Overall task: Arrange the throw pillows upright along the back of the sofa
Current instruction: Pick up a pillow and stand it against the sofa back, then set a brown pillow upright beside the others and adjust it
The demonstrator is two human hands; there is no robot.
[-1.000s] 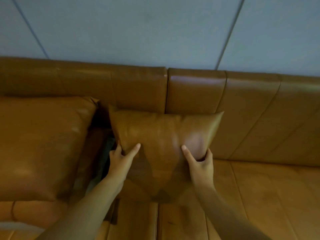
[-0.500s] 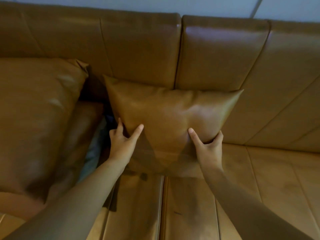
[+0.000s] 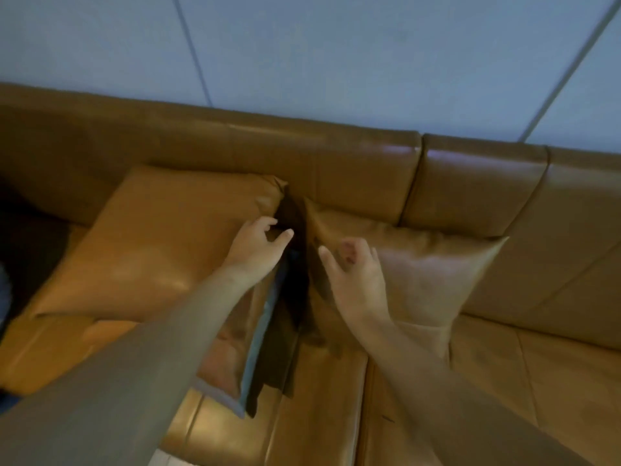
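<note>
A small tan leather pillow stands upright against the sofa back, just right of centre. A large tan pillow lies tilted to its left. My left hand is at the large pillow's upper right edge, with fingers and thumb curled around that edge. My right hand hovers in front of the small pillow's left side. Its fingers are loosely curled, its thumb points left, and it holds nothing.
A dark cloth and a grey-blue flat edge sit in the gap between the two pillows. The tan seat cushions stretch to the right. A pale wall rises behind the sofa.
Both hands have let go of the small pillow, which now leans against the back. My left hand moved left to the large pillow's edge, and the view swung left.
</note>
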